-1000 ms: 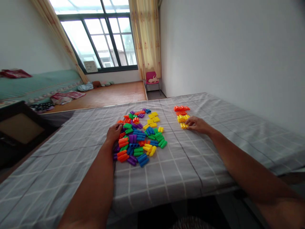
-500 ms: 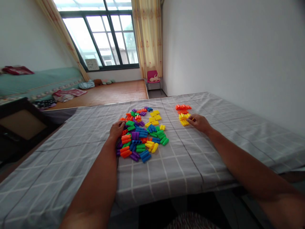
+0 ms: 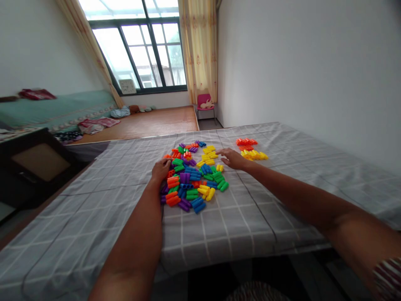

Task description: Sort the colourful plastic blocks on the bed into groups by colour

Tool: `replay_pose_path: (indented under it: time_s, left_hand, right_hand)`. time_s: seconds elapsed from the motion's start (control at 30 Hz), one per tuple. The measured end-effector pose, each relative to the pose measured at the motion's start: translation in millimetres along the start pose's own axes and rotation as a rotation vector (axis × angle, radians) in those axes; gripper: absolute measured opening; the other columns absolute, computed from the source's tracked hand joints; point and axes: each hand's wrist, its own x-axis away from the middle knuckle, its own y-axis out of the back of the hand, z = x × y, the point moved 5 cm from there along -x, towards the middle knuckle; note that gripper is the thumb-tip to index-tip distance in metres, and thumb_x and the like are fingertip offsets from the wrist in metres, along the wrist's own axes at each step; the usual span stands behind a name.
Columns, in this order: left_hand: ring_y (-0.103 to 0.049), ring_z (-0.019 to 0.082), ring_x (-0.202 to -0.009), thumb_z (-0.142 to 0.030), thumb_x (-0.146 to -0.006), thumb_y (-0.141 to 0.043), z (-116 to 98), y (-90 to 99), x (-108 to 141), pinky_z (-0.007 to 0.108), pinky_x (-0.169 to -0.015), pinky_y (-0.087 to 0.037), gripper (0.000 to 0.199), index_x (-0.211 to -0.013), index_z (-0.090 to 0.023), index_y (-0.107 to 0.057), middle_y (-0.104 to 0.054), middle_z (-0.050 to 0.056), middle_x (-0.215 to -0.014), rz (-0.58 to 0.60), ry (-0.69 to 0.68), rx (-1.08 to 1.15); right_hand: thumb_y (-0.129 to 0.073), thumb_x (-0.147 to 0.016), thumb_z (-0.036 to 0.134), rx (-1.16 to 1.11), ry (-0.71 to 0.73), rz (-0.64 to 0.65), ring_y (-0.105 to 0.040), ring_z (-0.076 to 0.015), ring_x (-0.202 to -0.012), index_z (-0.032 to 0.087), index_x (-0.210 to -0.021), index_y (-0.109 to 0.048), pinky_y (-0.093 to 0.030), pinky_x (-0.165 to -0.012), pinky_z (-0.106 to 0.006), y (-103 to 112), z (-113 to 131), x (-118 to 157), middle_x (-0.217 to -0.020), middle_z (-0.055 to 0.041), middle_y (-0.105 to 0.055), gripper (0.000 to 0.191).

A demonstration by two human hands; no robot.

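Note:
Loose plastic tube-shaped blocks in orange, green, purple, blue and yellow lie in a mixed pile (image 3: 188, 177). My left hand (image 3: 161, 169) rests against the pile's left edge, its fingers laid over the pieces there, with the fingertips partly hidden. Along the pile's upper right sit yellow blocks (image 3: 209, 155). Just right of these, my right hand (image 3: 232, 159) reaches in with thumb and fingers apart, holding nothing. Farther right, a row of yellow blocks (image 3: 255, 155) lies in front of orange blocks (image 3: 246, 142), which are set apart from the pile.
A grey checked cloth (image 3: 219, 221) covers the table, whose near edge drops off in front of me. White wall (image 3: 307, 71) runs along the right. Beyond the table are a low wooden platform (image 3: 159, 123), a pink chair (image 3: 205, 101) and a dark cabinet (image 3: 40, 161).
My right hand has left the separate yellow row and moved left to the yellow blocks by the pile, its fingers now spread. The yellow row looks longer. My left hand stays at the pile.

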Motion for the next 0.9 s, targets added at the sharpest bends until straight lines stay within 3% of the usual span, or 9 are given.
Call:
replay_pose_path:
  time_s: [0.13,0.27,0.4,0.47,0.57,0.63,0.77,0.9]
  left_hand:
    - [-0.066,0.019,-0.094,-0.036,-0.087,-0.044,-3.2,0.0,0.9,0.026,-0.082,-0.049,0.039,-0.108,-0.018,-0.072,-0.074,0.005,-0.105,0.009,0.006,-0.006]
    - [-0.066,0.019,-0.095,-0.036,-0.088,-0.044,-5.2,0.7,0.9,0.026,-0.082,-0.048,0.039,-0.109,-0.019,-0.072,-0.074,0.005,-0.106,0.015,0.011,-0.032]
    - [-0.066,0.019,-0.095,-0.037,-0.087,-0.044,-3.4,0.3,-1.4,0.026,-0.082,-0.048,0.04,-0.108,-0.019,-0.072,-0.074,0.005,-0.105,0.015,0.006,-0.029]
    - [-0.066,0.02,-0.095,-0.038,-0.087,-0.044,-2.8,0.4,-1.7,0.026,-0.082,-0.049,0.04,-0.108,-0.019,-0.072,-0.074,0.005,-0.104,0.011,0.002,-0.026]
    - [-0.067,0.02,-0.094,-0.039,-0.087,-0.044,-3.7,1.5,-0.4,0.027,-0.081,-0.049,0.041,-0.108,-0.019,-0.072,-0.074,0.006,-0.105,0.012,-0.007,-0.025]
    - [-0.067,0.02,-0.093,-0.039,-0.086,-0.044,-5.0,2.6,0.9,0.027,-0.08,-0.05,0.041,-0.108,-0.02,-0.072,-0.074,0.005,-0.104,0.014,-0.011,-0.015]
    - [-0.067,0.02,-0.095,-0.038,-0.085,-0.045,-7.1,4.9,1.2,0.027,-0.083,-0.05,0.039,-0.106,-0.02,-0.073,-0.074,0.004,-0.106,0.009,-0.021,-0.03]
    - [-0.067,0.021,-0.097,-0.038,-0.084,-0.045,-7.7,5.8,0.2,0.028,-0.085,-0.05,0.039,-0.105,-0.019,-0.072,-0.074,0.006,-0.106,0.015,-0.029,-0.025]
  right_hand:
    - [-0.053,-0.084,0.007,0.048,-0.168,0.059,-0.06,-0.0217,-0.115,0.016,-0.119,-0.063,-0.044,-0.102,-0.037,-25.4,-17.6,-33.9,-0.127,-0.0131,-0.063,0.037]
    - [-0.06,-0.084,0.013,0.079,-0.257,0.106,-0.064,-0.0205,-0.106,0.014,-0.113,-0.064,-0.047,-0.094,-0.031,-39.1,-22.4,-44.4,-0.117,-0.0127,-0.067,0.029]
    - [-0.076,-0.071,0.02,0.031,-0.319,0.072,-0.064,-0.0176,-0.09,0.016,-0.108,-0.063,-0.05,-0.077,-0.026,-26.3,-25.6,-40.8,-0.108,-0.0086,-0.067,0.04]
    - [-0.077,-0.068,0.018,-0.026,-0.308,0.067,-0.063,-0.0153,-0.083,0.017,-0.1,-0.066,-0.049,-0.072,-0.024,-12.6,-24.7,-35.0,-0.099,-0.0053,-0.067,0.033]
    - [-0.072,-0.074,0.021,-0.206,-0.283,0.023,-0.062,-0.0128,-0.073,0.017,-0.093,-0.067,-0.049,-0.066,-0.023,17.3,-24.8,-15.8,-0.089,-0.0037,-0.068,0.02]
    - [-0.071,-0.077,0.029,-0.372,-0.315,-0.048,-0.062,-0.0126,-0.068,0.016,-0.095,-0.065,-0.05,-0.062,-0.024,42.0,-32.7,5.7,-0.086,-0.0044,-0.068,0.022]
    - [-0.075,-0.075,0.041,-0.566,-0.519,-0.16,-0.062,-0.0131,-0.064,0.015,-0.088,-0.064,-0.052,-0.057,-0.024,83.9,-72.0,62.2,-0.077,-0.0052,-0.067,0.031]
    - [-0.079,-0.07,0.043,-0.57,-0.737,-0.188,-0.062,-0.0134,-0.062,0.015,-0.083,-0.063,-0.051,-0.055,-0.024,98.1,-115.0,112.5,-0.074,-0.006,-0.068,0.035]
